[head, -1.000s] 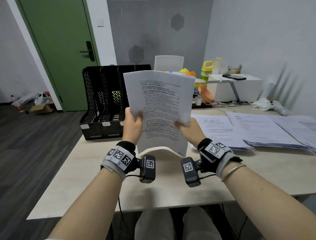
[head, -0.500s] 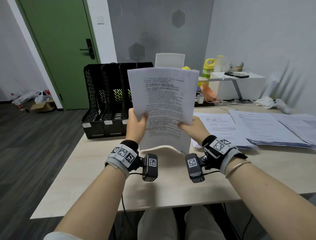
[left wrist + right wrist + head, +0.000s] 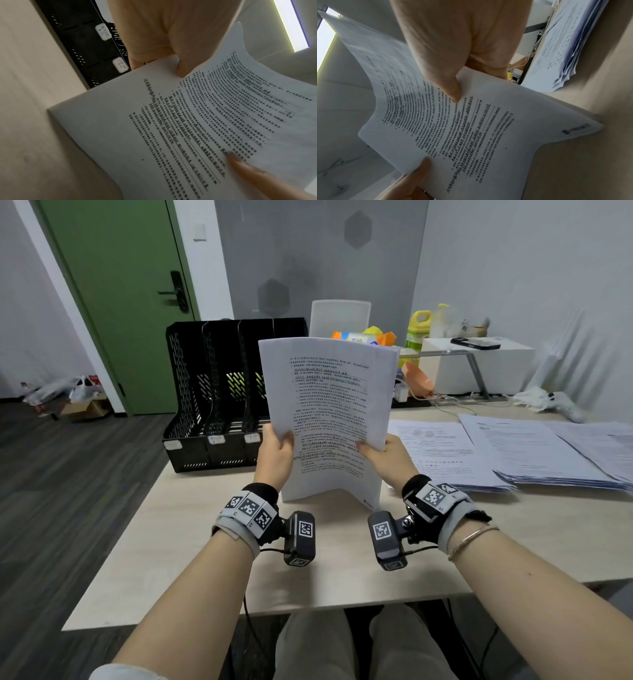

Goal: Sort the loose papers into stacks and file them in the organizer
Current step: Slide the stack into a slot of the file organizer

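I hold a stack of printed papers point(image 3: 329, 412) upright, its bottom edge standing on the table point(image 3: 191, 542). My left hand point(image 3: 275, 455) grips its left edge with the thumb on the front; my right hand point(image 3: 383, 457) grips the right edge the same way. The wrist views show the papers point(image 3: 171, 128) point(image 3: 453, 121) bowed between both thumbs. The black organizer point(image 3: 212, 405), with several upright slots, stands just behind and left of the papers. More paper stacks point(image 3: 513, 453) lie flat at the right.
Behind the organizer stands a white chair point(image 3: 339, 316). A white box point(image 3: 479, 368) with a phone on it, bottles, an orange bowl point(image 3: 416, 378) and cables crowd the far right of the table. A green door point(image 3: 113, 302) is at the left.
The paper stack has come down slightly with both hands, its bottom edge staying on the table. The grip of both hands is unchanged.
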`<state>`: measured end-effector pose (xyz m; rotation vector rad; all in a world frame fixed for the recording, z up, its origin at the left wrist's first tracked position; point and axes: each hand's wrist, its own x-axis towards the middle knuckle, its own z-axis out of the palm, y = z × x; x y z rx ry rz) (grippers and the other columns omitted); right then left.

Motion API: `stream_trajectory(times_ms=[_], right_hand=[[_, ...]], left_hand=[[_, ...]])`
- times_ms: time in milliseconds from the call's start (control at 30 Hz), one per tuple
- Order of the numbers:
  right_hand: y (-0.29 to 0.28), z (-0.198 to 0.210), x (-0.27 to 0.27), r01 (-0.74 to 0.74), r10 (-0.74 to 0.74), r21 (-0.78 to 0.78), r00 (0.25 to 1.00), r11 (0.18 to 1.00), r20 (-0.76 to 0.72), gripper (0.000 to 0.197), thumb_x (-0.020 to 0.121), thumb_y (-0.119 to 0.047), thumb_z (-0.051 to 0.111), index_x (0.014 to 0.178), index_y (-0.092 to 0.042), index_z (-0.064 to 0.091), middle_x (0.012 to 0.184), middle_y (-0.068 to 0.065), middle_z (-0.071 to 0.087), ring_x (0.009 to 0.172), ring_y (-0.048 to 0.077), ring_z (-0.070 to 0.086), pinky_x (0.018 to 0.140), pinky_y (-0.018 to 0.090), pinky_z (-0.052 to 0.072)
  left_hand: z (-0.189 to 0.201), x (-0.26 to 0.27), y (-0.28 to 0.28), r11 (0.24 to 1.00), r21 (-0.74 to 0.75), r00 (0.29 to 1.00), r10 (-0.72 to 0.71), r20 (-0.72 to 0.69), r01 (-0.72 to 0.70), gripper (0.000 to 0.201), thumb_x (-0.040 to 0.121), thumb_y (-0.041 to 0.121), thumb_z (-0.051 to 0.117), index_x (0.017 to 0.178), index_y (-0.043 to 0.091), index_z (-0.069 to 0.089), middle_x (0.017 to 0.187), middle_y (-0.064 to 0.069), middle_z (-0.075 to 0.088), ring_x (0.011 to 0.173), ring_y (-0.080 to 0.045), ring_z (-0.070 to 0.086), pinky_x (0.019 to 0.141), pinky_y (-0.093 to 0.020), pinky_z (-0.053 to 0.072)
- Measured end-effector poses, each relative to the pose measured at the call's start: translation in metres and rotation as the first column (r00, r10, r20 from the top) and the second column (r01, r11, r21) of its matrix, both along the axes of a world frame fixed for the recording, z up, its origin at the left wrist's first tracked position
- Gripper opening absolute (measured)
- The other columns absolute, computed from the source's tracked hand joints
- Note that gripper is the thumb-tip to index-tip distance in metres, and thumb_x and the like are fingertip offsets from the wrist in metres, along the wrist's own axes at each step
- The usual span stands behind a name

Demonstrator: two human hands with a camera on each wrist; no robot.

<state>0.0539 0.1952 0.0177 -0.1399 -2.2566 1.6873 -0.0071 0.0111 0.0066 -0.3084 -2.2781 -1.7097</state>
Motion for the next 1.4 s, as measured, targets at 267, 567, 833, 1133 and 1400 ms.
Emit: stream_trajectory(times_ms=[267,567,833,1133,1400], right_hand=[[0.002,-0.001,0.001,-0.012,0.012,-0.039,1.000,0.999,-0.005,0.019,0.091,-0.010,0.058,0.108,-0.005,0.066,0.099,0.006,0.066,0.087,0.013,0.061,0.073,0.020,0.048],[0.007,-0.006,0.000,0.001,0.000,-0.028,1.000,1.000,0.015,0.017,0.091,-0.015,0.059,0.104,-0.007,0.067,0.101,0.009,0.067,0.096,0.022,0.063,0.088,0.036,0.050],[0.007,-0.007,-0.004,0.019,-0.019,-0.005,1.000,1.000,0.011,0.021,0.093,-0.016,0.057,0.107,-0.003,0.066,0.104,0.011,0.067,0.094,0.022,0.061,0.086,0.036,0.049],[0.012,-0.013,-0.010,0.076,-0.076,0.012,0.997,0.997,0.000,0.022,0.090,-0.018,0.062,0.105,-0.004,0.066,0.104,0.013,0.068,0.099,0.028,0.063,0.088,0.043,0.051],[0.019,-0.010,-0.008,0.091,-0.091,0.006,0.996,0.996,-0.007,0.024,0.091,-0.017,0.061,0.107,0.000,0.066,0.100,0.011,0.067,0.091,0.022,0.061,0.077,0.032,0.047]], left_hand=[[0.002,0.004,0.001,0.997,0.069,1.000,0.017,-0.007,-0.016,0.034,0.096,0.025,0.050,0.120,0.002,0.040,0.114,-0.005,0.056,0.102,-0.016,0.053,0.083,-0.022,0.039],[0.005,0.004,-0.003,0.998,-0.031,0.998,0.057,0.013,-0.057,0.030,0.096,0.027,0.051,0.113,0.002,0.047,0.114,-0.010,0.059,0.100,-0.017,0.054,0.077,-0.022,0.039],[0.005,0.000,-0.004,0.996,-0.053,0.998,0.065,-0.010,-0.066,0.031,0.094,0.029,0.054,0.111,0.002,0.051,0.108,-0.007,0.059,0.097,-0.017,0.055,0.075,-0.021,0.038],[0.004,0.001,-0.009,1.000,-0.024,1.000,-0.007,0.028,0.008,0.031,0.094,0.030,0.054,0.115,0.006,0.050,0.108,0.000,0.057,0.098,-0.011,0.054,0.078,-0.024,0.041],[0.017,0.011,-0.021,0.926,-0.111,0.927,-0.341,0.160,0.360,0.020,0.093,0.029,0.057,0.111,0.023,0.059,0.102,0.003,0.068,0.091,-0.014,0.067,0.066,-0.033,0.059]])
